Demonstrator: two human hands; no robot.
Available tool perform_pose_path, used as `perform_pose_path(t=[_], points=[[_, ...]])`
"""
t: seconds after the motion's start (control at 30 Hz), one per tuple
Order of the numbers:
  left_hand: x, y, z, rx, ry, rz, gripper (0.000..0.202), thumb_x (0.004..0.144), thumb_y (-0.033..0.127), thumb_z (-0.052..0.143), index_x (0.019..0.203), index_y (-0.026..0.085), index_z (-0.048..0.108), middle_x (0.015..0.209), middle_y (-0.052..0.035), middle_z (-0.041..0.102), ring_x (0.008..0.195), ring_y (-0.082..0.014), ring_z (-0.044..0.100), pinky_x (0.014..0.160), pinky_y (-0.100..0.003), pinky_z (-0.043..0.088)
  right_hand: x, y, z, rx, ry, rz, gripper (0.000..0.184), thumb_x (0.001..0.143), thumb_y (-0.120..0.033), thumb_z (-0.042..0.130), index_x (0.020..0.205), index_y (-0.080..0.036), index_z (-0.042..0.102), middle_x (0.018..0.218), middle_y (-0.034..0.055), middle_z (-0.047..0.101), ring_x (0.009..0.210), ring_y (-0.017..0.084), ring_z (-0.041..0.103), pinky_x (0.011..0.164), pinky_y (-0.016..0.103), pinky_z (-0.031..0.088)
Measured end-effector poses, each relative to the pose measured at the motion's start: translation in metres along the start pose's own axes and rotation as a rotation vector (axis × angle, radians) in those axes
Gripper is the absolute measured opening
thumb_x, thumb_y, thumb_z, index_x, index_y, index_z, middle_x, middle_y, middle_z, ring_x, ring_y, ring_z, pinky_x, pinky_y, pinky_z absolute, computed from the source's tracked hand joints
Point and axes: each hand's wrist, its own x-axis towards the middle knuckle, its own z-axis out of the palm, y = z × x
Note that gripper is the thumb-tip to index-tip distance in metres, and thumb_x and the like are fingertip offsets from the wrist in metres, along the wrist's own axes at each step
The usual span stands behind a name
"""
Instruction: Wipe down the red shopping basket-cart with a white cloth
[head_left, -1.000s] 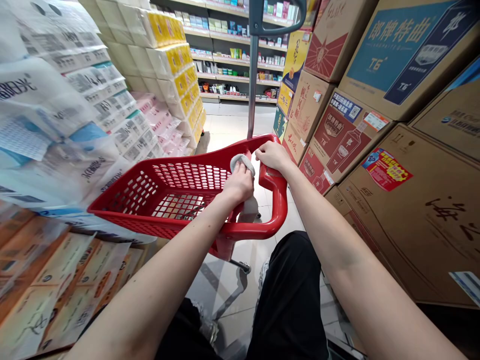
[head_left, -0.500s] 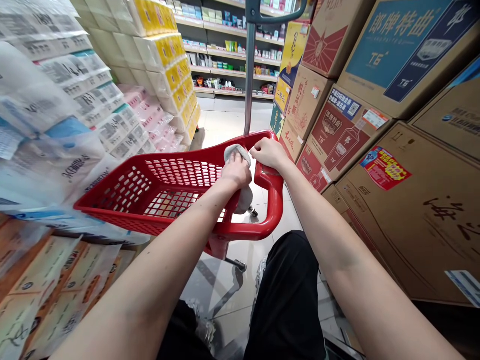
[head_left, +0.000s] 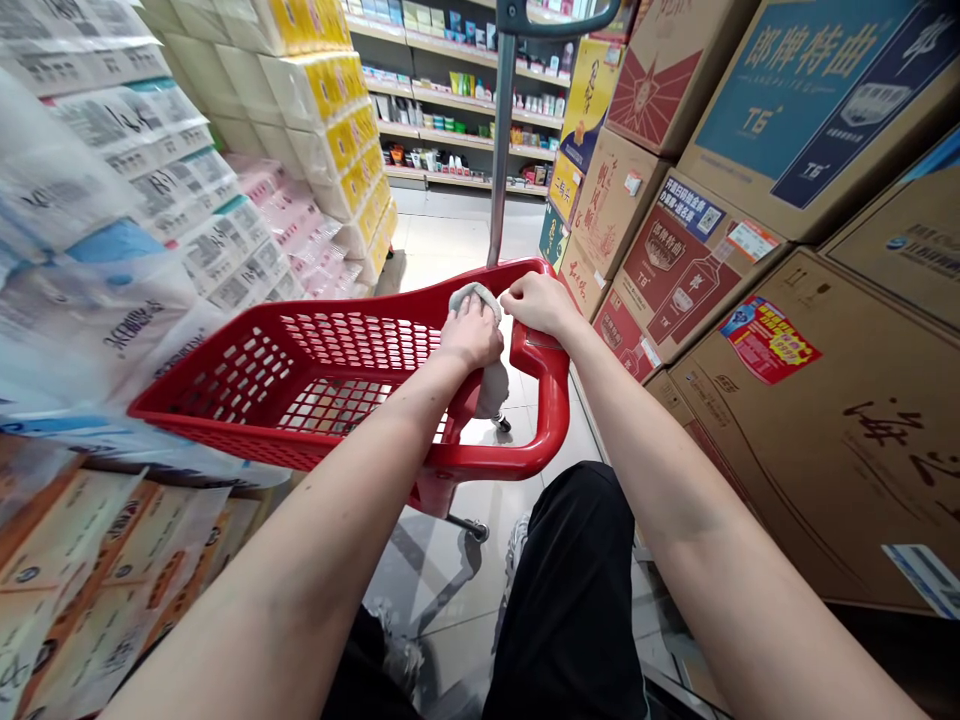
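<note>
A red plastic shopping cart (head_left: 247,325) with perforated basket walls stands in front of me. My left hand (head_left: 472,335) presses a grey cloth (head_left: 493,388) onto the rim at the handle end of the basket. Its fingers curve over the cloth, part of which hangs down inside the handle loop. Just to the right, my right hand (head_left: 541,303) is closed around the far part of the red handle (head_left: 551,420). The two hands are close together. Where my right fingers wrap under the handle, they are hidden.
Stacked cartons (head_left: 750,400) line the right side closely. On the left rise wrapped paper packs (head_left: 330,130) and plastic-wrapped bundles (head_left: 142,300) close to the basket. A metal pole (head_left: 501,150) stands behind the cart. Stocked shelves (head_left: 465,95) cross the far end.
The basket's far end has swung slightly left in view. My left hand and the cloth have shifted very little; the cloth's hanging part sits slightly further right. My right hand keeps its grip.
</note>
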Motion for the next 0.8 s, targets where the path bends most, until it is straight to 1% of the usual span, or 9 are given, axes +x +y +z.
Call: perform_pose_path(t=[0.1, 0.23, 0.4, 0.53, 0.67, 0.8], points=[[0.001, 0.001, -0.002, 0.003, -0.009, 0.004, 0.067, 0.094, 0.034, 0.029, 0.153, 0.002, 0.021, 0.164, -0.0186, 0.012, 0.152, -0.0283, 0.009, 0.121, -0.046, 0.018, 0.0, 0.0, 0.0, 0.002, 0.004, -0.004, 0.034, 0.089, -0.033, 0.046, 0.078, -0.016, 0.073, 0.081, 0.0082, 0.072, 0.078, 0.019, 0.062, 0.066, 0.026, 0.036], [0.005, 0.001, -0.005, 0.012, -0.046, 0.0, 0.068, 0.094, 0.032, 0.028, 0.154, 0.002, 0.019, 0.164, -0.0168, 0.01, 0.152, -0.0269, 0.006, 0.121, -0.046, 0.017, 0.001, -0.001, 0.0, 0.01, -0.006, 0.005, 0.035, 0.089, -0.033, 0.045, 0.078, -0.016, 0.073, 0.081, 0.0076, 0.072, 0.077, 0.018, 0.061, 0.066, 0.026, 0.036], [0.011, 0.004, -0.007, 0.007, -0.08, -0.025, 0.069, 0.093, 0.033, 0.029, 0.155, 0.005, 0.018, 0.165, -0.0153, 0.009, 0.152, -0.0267, 0.007, 0.121, -0.048, 0.015, 0.001, -0.001, 0.0, 0.011, 0.004, -0.005, 0.038, 0.091, -0.036, 0.043, 0.078, -0.016, 0.073, 0.079, 0.0075, 0.071, 0.077, 0.018, 0.061, 0.067, 0.026, 0.036], [0.01, 0.006, -0.009, -0.005, -0.066, -0.034, 0.069, 0.093, 0.033, 0.03, 0.156, 0.006, 0.017, 0.164, -0.0159, 0.012, 0.151, -0.0282, 0.013, 0.119, -0.051, 0.02, 0.002, -0.001, 0.0, 0.011, -0.008, 0.01, 0.04, 0.093, -0.038, 0.043, 0.078, -0.017, 0.073, 0.079, 0.0076, 0.071, 0.078, 0.018, 0.061, 0.069, 0.026, 0.037], [0.008, 0.007, -0.01, 0.011, -0.027, -0.007, 0.066, 0.092, 0.031, 0.035, 0.152, 0.005, 0.026, 0.162, -0.0193, 0.019, 0.147, -0.0296, 0.025, 0.118, -0.048, 0.024, 0.003, -0.001, -0.001, 0.026, -0.017, 0.031, 0.04, 0.093, -0.038, 0.042, 0.08, -0.018, 0.074, 0.079, 0.0072, 0.071, 0.08, 0.019, 0.062, 0.07, 0.026, 0.038], [0.006, 0.004, -0.009, 0.026, 0.0, 0.016, 0.065, 0.091, 0.029, 0.037, 0.151, 0.005, 0.028, 0.16, -0.0206, 0.022, 0.141, -0.0326, 0.036, 0.115, -0.047, 0.028, 0.002, -0.001, -0.002, 0.035, -0.029, 0.04, 0.041, 0.093, -0.039, 0.041, 0.083, -0.019, 0.075, 0.082, 0.0072, 0.072, 0.084, 0.02, 0.063, 0.073, 0.027, 0.04]])
